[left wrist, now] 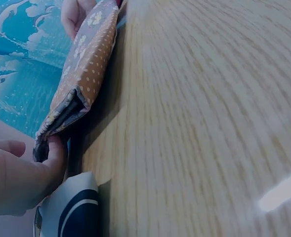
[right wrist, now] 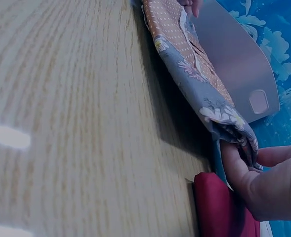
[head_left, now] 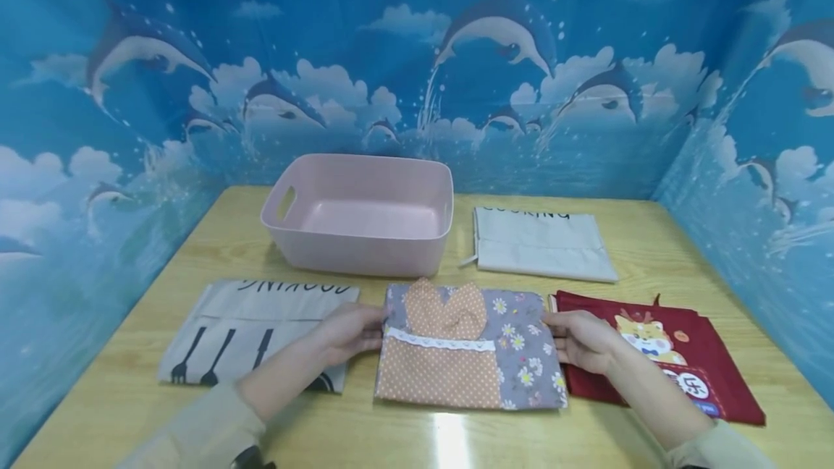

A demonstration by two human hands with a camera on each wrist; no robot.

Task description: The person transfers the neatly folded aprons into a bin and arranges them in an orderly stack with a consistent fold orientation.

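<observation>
A folded grey floral apron (head_left: 531, 353) with an orange polka-dot pocket, bow and white lace trim is held level between both hands. My left hand (head_left: 352, 331) pinches its left edge, fingers tucked under the folded layers in the left wrist view. At the opposite edge, my right hand (head_left: 583, 339) grips the fold between thumb and fingers. A dark shadow lies beneath the apron's near side in both wrist views. Under my left forearm is a folded pale apron (head_left: 228, 339) with utensil prints; a folded dark red apron (head_left: 713, 353) with a cartoon animal lies under my right.
A pink plastic basin (head_left: 358, 252) with handle holes stands at the back left of the wooden table (head_left: 365, 440). Another folded pale apron (head_left: 541, 244) lies at the back right. A blue dolphin-print curtain (head_left: 417, 42) encloses the back and sides.
</observation>
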